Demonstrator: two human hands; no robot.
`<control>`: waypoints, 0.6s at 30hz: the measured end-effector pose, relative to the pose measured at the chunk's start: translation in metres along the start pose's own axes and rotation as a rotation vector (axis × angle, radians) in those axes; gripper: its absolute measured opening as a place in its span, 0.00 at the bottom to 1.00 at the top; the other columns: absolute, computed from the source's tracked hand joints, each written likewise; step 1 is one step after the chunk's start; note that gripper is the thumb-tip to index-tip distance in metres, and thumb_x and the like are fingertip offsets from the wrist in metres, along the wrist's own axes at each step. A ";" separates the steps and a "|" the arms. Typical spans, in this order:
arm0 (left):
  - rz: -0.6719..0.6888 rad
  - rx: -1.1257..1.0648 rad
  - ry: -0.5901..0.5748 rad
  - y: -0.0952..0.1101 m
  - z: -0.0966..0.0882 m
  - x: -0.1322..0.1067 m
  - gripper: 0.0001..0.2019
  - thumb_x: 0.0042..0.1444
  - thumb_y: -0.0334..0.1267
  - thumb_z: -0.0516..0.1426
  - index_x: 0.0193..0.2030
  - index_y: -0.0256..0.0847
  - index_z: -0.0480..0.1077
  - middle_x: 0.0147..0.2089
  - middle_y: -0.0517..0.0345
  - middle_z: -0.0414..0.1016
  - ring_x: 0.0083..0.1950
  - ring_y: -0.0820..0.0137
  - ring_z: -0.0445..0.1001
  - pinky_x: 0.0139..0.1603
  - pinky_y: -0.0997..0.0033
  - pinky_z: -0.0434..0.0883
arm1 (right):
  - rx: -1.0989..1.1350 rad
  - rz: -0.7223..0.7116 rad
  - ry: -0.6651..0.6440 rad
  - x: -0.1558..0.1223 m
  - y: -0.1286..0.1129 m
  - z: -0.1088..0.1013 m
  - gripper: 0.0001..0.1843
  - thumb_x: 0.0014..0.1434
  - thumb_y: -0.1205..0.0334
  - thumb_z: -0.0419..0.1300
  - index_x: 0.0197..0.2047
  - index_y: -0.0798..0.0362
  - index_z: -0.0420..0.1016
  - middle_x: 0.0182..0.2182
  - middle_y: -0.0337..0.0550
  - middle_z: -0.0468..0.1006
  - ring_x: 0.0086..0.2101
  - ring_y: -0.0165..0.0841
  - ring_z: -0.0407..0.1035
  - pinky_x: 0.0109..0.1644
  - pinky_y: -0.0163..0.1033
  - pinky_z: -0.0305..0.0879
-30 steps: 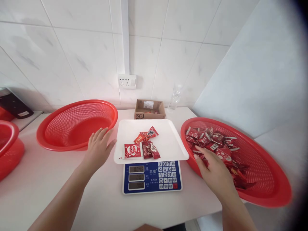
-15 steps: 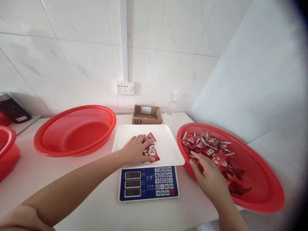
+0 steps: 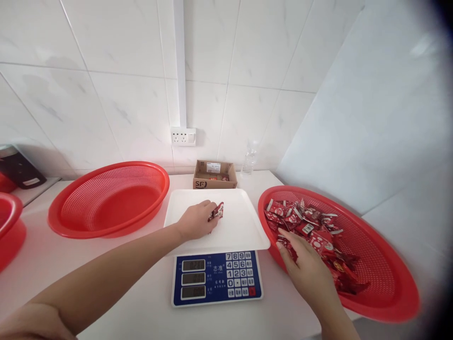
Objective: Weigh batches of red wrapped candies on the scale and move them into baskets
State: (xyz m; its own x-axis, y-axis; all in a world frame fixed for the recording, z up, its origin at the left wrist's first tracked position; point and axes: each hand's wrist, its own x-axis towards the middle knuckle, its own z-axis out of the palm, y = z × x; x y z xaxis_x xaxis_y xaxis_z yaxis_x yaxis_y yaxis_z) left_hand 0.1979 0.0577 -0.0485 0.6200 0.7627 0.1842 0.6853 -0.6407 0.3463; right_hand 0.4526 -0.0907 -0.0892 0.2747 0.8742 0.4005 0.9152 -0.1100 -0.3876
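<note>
My left hand (image 3: 197,221) is closed around small red snack packets (image 3: 218,212) over the white pan (image 3: 244,222) of a blue digital scale (image 3: 217,278). Only the packets' printed ends stick out past the fingers, so how many are held is hidden. My right hand (image 3: 304,262) reaches over the near-left rim of a red basket (image 3: 385,269), its fingers apart and no packet seen in its grasp. Beneath and beyond those fingers lies a heap of red snack packets (image 3: 314,222). The scale's top display is lit with digits.
An oval red basket (image 3: 109,226) with perforated sides stands left of the scale. Behind the pan are a small cardboard box (image 3: 214,182) with a few packets in it and a clear plastic bottle (image 3: 249,158). Another red basket (image 3: 9,212) and a dark container (image 3: 23,167) are at far left.
My left hand has gone from lying spread over the packets on the pan to closing around them. My right hand has hardly moved. The view has tilted up slightly.
</note>
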 end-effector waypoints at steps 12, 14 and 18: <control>-0.363 -0.074 0.397 -0.055 -0.100 -0.011 0.10 0.55 0.47 0.52 0.30 0.43 0.65 0.26 0.60 0.74 0.28 0.69 0.72 0.30 0.70 0.67 | -0.001 -0.002 0.004 0.000 0.001 0.000 0.24 0.63 0.48 0.47 0.54 0.50 0.71 0.53 0.49 0.76 0.53 0.44 0.69 0.53 0.54 0.69; -0.468 -0.044 0.417 -0.076 -0.112 -0.020 0.12 0.55 0.49 0.51 0.35 0.43 0.67 0.29 0.58 0.76 0.29 0.67 0.74 0.28 0.69 0.67 | -0.004 0.011 -0.008 0.000 0.002 0.001 0.25 0.63 0.47 0.46 0.55 0.50 0.71 0.53 0.49 0.76 0.54 0.45 0.69 0.53 0.54 0.69; -0.657 0.054 0.374 -0.120 -0.120 -0.040 0.23 0.55 0.52 0.51 0.52 0.40 0.64 0.42 0.47 0.77 0.39 0.59 0.76 0.34 0.63 0.71 | 0.005 0.030 -0.033 0.000 0.002 0.003 0.27 0.63 0.45 0.46 0.55 0.51 0.71 0.54 0.49 0.75 0.54 0.46 0.68 0.54 0.55 0.68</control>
State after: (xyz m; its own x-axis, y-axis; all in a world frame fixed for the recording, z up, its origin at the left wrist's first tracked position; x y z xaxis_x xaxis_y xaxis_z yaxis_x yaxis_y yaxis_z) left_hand 0.0453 0.1146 0.0131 -0.0870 0.9620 0.2587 0.8928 -0.0399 0.4487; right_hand 0.4541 -0.0896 -0.0922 0.2923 0.8856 0.3609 0.9051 -0.1343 -0.4035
